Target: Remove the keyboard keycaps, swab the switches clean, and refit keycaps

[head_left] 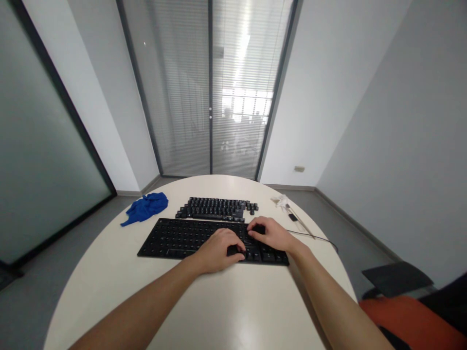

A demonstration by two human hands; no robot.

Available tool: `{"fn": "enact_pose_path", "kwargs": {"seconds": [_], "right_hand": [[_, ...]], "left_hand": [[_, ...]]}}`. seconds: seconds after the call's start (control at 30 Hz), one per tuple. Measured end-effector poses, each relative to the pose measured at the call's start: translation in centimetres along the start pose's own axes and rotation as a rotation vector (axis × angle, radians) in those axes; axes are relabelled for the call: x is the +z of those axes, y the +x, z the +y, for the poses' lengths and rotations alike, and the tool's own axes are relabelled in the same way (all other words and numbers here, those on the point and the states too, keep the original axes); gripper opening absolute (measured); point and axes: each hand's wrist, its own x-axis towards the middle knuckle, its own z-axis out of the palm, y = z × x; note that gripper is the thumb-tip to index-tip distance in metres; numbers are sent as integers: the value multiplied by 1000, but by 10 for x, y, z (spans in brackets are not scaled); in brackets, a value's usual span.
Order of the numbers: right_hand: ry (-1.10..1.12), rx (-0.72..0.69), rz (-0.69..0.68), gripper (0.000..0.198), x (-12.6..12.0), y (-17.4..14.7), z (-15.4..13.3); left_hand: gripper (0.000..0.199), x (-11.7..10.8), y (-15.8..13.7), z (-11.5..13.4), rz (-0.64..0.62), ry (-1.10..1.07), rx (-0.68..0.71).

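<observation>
A black keyboard (171,236) lies across the table in front of me, most of its left part showing bare key mounts without caps. Over its middle right, my left hand (221,249) is bent, thumb and fingertips curled close together low over the keys. My right hand (272,234) reaches in from the right, index finger and thumb nearly meeting above the keyboard's right part. Whatever sits between either set of fingertips is too small to make out. Just behind the keyboard, loose black keycaps (215,208) are laid out in keyboard order.
A crumpled blue cloth (146,206) lies at the table's left. At the right are a white crumpled tissue (280,201), a small black object (292,217), a thin stick (302,224) and a cable (321,238). An orange-seated chair (408,318) stands right of the round table (109,277).
</observation>
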Motion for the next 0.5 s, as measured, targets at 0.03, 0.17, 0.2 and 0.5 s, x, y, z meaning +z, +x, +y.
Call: {"fn": "enact_pose_path", "kwargs": {"seconds": [0.03,0.17,0.2,0.5], "right_hand": [[-9,-2,4,12,0,0,1],[-57,-62,20,16,1,1,3],[-65,-76,20,17,1,2,4],[-112,-31,47,28,3,0,13]], "left_hand": [[13,-1,0,1,-6,4,10],[11,-1,0,1,-17,24,55],[11,-1,-1,1,-19,35,61],[12,1,-2,1,-44,132,92]]}}
